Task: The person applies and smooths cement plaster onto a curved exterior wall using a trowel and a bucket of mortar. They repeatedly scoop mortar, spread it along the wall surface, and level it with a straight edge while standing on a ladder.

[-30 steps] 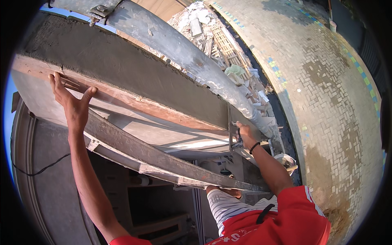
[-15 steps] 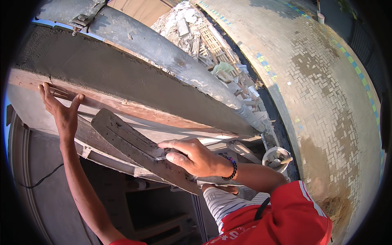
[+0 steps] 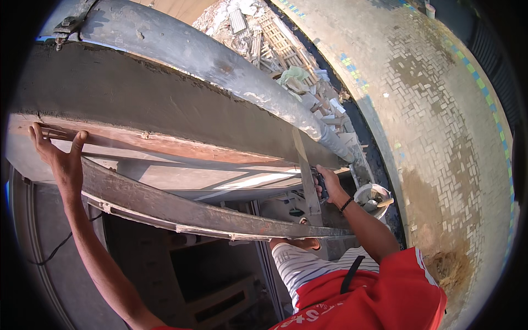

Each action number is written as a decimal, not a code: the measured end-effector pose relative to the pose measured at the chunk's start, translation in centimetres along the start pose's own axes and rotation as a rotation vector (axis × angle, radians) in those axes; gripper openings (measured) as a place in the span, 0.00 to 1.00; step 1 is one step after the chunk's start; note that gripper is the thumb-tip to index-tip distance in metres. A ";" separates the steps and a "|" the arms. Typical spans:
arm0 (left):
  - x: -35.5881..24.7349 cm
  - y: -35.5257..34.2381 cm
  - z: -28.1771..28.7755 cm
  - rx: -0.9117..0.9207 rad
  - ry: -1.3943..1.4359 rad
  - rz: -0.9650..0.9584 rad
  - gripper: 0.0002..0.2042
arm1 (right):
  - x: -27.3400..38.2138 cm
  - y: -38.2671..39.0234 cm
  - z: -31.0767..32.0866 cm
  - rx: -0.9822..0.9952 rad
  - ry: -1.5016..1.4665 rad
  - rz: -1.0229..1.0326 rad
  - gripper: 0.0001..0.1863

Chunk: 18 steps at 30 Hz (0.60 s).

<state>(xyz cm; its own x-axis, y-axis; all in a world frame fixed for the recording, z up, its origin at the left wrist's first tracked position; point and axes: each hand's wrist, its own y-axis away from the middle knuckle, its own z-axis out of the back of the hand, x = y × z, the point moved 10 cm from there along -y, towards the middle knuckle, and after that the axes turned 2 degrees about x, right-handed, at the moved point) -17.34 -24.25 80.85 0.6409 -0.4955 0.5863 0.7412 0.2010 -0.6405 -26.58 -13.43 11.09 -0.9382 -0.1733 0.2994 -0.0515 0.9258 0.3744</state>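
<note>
My left hand [image 3: 61, 159] lies flat with fingers spread on a reddish wooden batten [image 3: 181, 146] that runs under a grey plastered band [image 3: 165, 99]. My right hand [image 3: 331, 187] is shut on the dark handle of a long flat plaster float [image 3: 303, 165]. The float stands edge-on against the right end of the plastered band. Both arms reach out over a drop to the ground far below.
A long grey plank [image 3: 192, 212] runs under the ledge between my arms. A white bucket [image 3: 375, 196] sits just right of my right hand. Far below are a rubble pile [image 3: 264, 33] and paved ground [image 3: 440, 110]. A dark doorway [image 3: 209, 286] opens beneath.
My right hand has carried the float from the middle of the plank to the right end of the plastered band. My left hand has stayed on the batten.
</note>
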 end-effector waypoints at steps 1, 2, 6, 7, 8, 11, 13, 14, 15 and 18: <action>0.2 -0.1 0.0 0.003 -0.005 -0.004 0.51 | 0.9 -1.0 0.3 -0.041 0.036 0.039 0.16; 0.5 -0.1 0.0 0.006 -0.010 -0.007 0.52 | 1.8 -2.0 0.6 -0.081 0.071 0.077 0.16; 0.6 -0.2 0.1 0.006 -0.011 -0.044 0.53 | 4.5 -6.5 2.1 -0.241 0.226 0.222 0.17; 0.5 -0.2 0.0 0.006 -0.003 -0.049 0.53 | 4.8 -7.3 2.6 -0.294 0.231 0.230 0.18; 0.2 -0.4 0.0 0.007 -0.007 -0.052 0.53 | 5.1 -8.0 3.1 -0.347 0.236 0.239 0.18; 0.6 -0.3 -0.4 0.053 -0.007 -0.052 0.52 | 5.0 -9.2 2.6 -0.401 0.299 0.274 0.18; 0.7 -0.5 -0.4 0.061 -0.031 -0.068 0.52 | 4.9 -9.8 2.7 -0.397 0.363 0.327 0.18; 0.8 -0.6 -0.5 0.064 -0.039 -0.077 0.52 | 4.9 -9.7 3.2 -0.414 0.349 0.366 0.19; 1.4 -0.4 -0.4 0.086 -0.046 -0.074 0.52 | 3.9 -9.4 2.7 -0.421 0.449 0.388 0.18; 2.2 0.1 -0.7 0.122 -0.040 -0.058 0.52 | 1.1 -6.0 1.7 -0.441 0.680 0.412 0.18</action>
<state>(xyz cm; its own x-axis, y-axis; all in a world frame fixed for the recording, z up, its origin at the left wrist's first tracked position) -16.01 -25.97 81.74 0.6018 -0.4756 0.6416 0.7946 0.2755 -0.5411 -27.87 -18.59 7.66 -0.4417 -0.1473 0.8850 0.5104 0.7700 0.3830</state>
